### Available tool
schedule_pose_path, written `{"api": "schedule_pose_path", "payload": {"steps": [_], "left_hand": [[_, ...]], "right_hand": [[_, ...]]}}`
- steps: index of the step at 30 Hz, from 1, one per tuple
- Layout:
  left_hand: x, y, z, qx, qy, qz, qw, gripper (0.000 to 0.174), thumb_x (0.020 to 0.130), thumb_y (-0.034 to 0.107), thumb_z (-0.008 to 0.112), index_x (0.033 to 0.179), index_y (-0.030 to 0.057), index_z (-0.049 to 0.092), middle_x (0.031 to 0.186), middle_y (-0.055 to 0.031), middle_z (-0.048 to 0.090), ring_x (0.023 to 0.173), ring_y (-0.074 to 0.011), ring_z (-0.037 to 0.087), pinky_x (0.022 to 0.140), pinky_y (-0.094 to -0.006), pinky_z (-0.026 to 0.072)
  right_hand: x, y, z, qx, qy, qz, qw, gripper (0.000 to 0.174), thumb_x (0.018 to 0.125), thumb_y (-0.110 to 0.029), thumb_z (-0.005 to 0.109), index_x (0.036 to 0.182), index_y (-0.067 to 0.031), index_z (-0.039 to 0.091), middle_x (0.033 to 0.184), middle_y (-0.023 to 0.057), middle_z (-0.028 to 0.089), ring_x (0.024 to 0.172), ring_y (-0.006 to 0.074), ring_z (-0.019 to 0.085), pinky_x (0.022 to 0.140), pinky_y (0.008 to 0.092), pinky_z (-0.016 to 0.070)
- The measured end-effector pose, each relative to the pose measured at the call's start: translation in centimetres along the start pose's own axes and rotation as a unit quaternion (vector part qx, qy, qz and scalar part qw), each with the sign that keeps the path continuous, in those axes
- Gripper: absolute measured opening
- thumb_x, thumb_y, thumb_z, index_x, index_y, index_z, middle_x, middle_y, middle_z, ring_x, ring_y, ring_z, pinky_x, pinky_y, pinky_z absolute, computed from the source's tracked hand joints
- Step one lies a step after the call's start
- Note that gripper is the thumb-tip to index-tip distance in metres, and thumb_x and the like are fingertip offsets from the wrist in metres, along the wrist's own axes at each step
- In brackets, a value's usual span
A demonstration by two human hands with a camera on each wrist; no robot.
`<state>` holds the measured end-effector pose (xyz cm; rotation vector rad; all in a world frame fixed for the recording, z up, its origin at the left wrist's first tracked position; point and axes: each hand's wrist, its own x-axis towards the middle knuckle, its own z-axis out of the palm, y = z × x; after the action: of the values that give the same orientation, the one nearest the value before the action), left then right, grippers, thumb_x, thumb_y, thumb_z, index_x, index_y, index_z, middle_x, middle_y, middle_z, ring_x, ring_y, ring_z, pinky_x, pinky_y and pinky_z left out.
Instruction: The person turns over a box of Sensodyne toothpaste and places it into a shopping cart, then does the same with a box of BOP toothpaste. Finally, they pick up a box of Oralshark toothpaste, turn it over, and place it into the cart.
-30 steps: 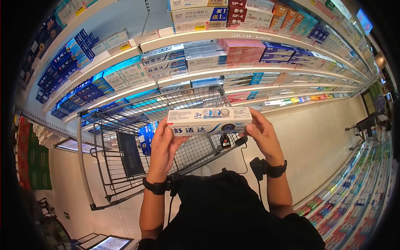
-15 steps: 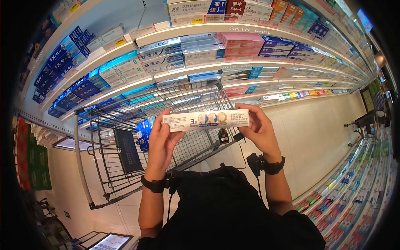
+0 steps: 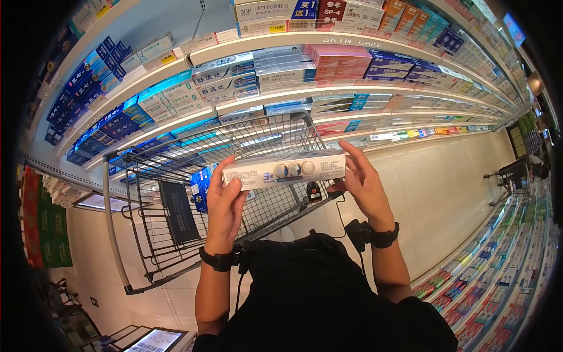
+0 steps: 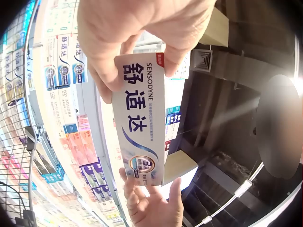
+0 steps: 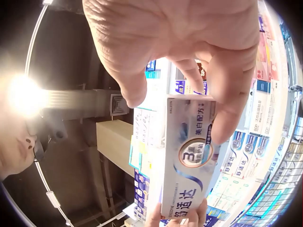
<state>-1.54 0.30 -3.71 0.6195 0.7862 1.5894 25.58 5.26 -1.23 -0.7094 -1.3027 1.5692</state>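
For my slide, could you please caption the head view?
Left hand holding toothpaste box, right hand touching it, above a cart.

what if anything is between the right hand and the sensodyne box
Nothing visible stands between the right hand and the Sensodyne box: its fingers are right at one end of the box, with the thumb apart from it. The left hand grips the other end.

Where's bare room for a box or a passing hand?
Cart mesh, between blue pack and dark item. Floor, between cart and lower-right shelving. Upper shelf, left of BOP boxes. Crowded: middle shelf, boxes side by side; lower-right shelving too.
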Motion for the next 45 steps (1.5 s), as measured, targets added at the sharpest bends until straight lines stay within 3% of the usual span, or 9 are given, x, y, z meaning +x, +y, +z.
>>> {"api": "schedule_pose_path", "payload": {"steps": [4,13,19,22,25,28,31,35,45], "left_hand": [[-0.2,0.0,0.6,0.009,-0.024,0.009,1.0,0.06,0.086,0.009,0.066,0.139,0.0042,0.037,0.124,-0.0151,0.049,0.113,-0.0199,0.054,0.096,-0.0305,0.0477],[-0.3,-0.2,1.1,0.031,-0.07,0.02,0.997,0.08,0.083,0.011,0.07,0.147,0.0063,0.022,0.142,-0.0224,0.038,0.125,-0.0259,0.048,0.1,-0.0335,0.0455],[-0.4,-0.1,1.1,0.008,-0.034,-0.035,0.999,0.07,0.089,0.009,0.063,0.146,0.0051,0.023,0.133,-0.0222,0.048,0.118,-0.024,0.054,0.097,-0.0329,0.0497],[-0.6,0.0,1.3,0.025,-0.012,-0.054,0.998,0.063,0.091,0.006,0.058,0.145,0.0041,0.025,0.13,-0.0219,0.05,0.114,-0.023,0.057,0.093,-0.031,0.0527],[-0.7,-0.2,1.0,0.041,-0.016,-0.064,0.997,0.062,0.091,0.004,0.057,0.145,0.0029,0.026,0.128,-0.0208,0.051,0.112,-0.0222,0.058,0.091,-0.0301,0.0535],[-0.9,-0.2,1.0,0.072,-0.015,-0.076,0.994,0.067,0.088,0.013,0.065,0.144,0.0031,0.03,0.128,-0.0154,0.052,0.117,-0.0245,0.054,0.1,-0.0378,0.046],[-0.9,-0.5,0.8,0.054,-0.015,-0.079,0.995,0.063,0.09,0.004,0.06,0.144,0.0015,0.029,0.121,-0.0162,0.058,0.108,-0.0189,0.06,0.089,-0.0286,0.0525],[-1.3,-1.3,0.4,0.065,-0.016,-0.1,0.993,0.062,0.088,0.006,0.065,0.141,0.0,0.034,0.118,-0.0134,0.061,0.105,-0.0133,0.06,0.085,-0.0228,0.0487],[-1.7,-2.0,0.2,0.088,-0.069,-0.054,0.992,0.051,0.082,-0.002,0.068,0.127,-0.0017,0.044,0.118,-0.0126,0.06,0.104,-0.0139,0.059,0.089,-0.0259,0.0488]], "right_hand": [[0.1,0.0,-0.5,0.051,0.013,0.046,0.998,0.061,0.096,-0.034,0.054,0.142,-0.0012,0.032,0.122,0.0151,0.055,0.093,0.0181,0.062,0.07,0.0263,0.0558],[0.0,0.1,-0.4,0.026,0.075,0.031,0.996,0.052,0.09,-0.011,0.055,0.138,-0.0015,0.038,0.126,0.0124,0.053,0.103,0.0165,0.058,0.08,0.0254,0.0509],[-0.3,-0.3,-0.4,-0.03,0.076,-0.008,0.997,0.059,0.085,-0.004,0.058,0.14,0.0002,0.035,0.135,0.0133,0.046,0.119,0.0212,0.052,0.096,0.0309,0.0432],[-0.4,-0.6,0.0,-0.054,0.072,-0.025,0.996,0.066,0.084,-0.017,0.065,0.14,-0.0013,0.035,0.137,0.0148,0.045,0.123,0.0207,0.048,0.101,0.0302,0.0397],[-0.3,-0.1,-0.5,-0.065,0.055,-0.061,0.994,0.063,0.083,-0.001,0.058,0.141,0.0003,0.032,0.141,0.0142,0.039,0.123,0.0216,0.049,0.102,0.0298,0.0371],[-0.2,0.1,-0.7,-0.086,0.056,-0.072,0.992,0.064,0.083,0.001,0.057,0.142,0.0008,0.031,0.142,0.0148,0.038,0.124,0.0219,0.048,0.101,0.0287,0.0375],[-0.3,0.0,-0.4,-0.062,0.062,-0.072,0.994,0.066,0.082,0.003,0.057,0.142,0.001,0.03,0.142,0.0164,0.038,0.125,0.023,0.048,0.1,0.0293,0.0388],[-0.2,-0.1,-0.5,-0.056,0.063,-0.076,0.993,0.068,0.081,0.004,0.057,0.143,0.001,0.029,0.143,0.0192,0.038,0.124,0.0237,0.048,0.098,0.0299,0.0416],[0.0,0.5,-1.4,0.013,0.054,-0.047,0.997,0.066,0.081,0.004,0.055,0.142,0.0005,0.031,0.133,0.018,0.05,0.122,0.0194,0.049,0.099,0.0287,0.0408]]}}
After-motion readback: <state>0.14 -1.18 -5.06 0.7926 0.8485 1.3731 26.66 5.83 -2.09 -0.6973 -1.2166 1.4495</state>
